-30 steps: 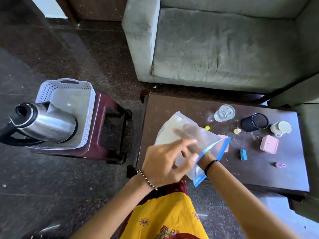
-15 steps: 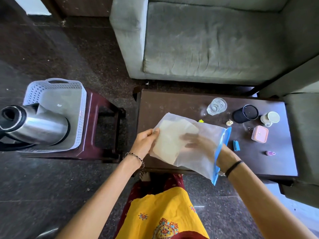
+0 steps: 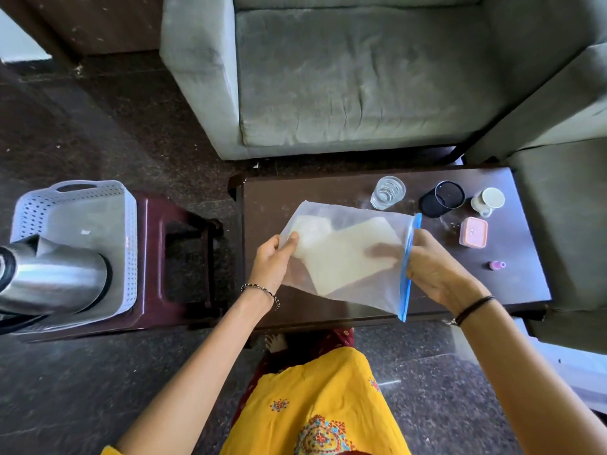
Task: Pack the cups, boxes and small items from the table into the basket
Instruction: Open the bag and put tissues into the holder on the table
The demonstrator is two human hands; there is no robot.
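your left hand (image 3: 272, 262) is pinching the closed corner of the clear zip bag (image 3: 345, 257), thumb pressed on top. your right hand (image 3: 433, 269) is gripping its blue-edged mouth, fingers reaching inside against pale sheets. you're holding the bag above the dark table (image 3: 328, 188), where a glass (image 3: 387, 192), black cup (image 3: 442, 199), white cup (image 3: 488, 201), pink box (image 3: 473, 231) and small bottle (image 3: 497, 265) are standing. the basket (image 3: 70, 218) is sitting on the stool (image 3: 170, 244) to your left, a steel kettle (image 3: 52, 277) lying in it.
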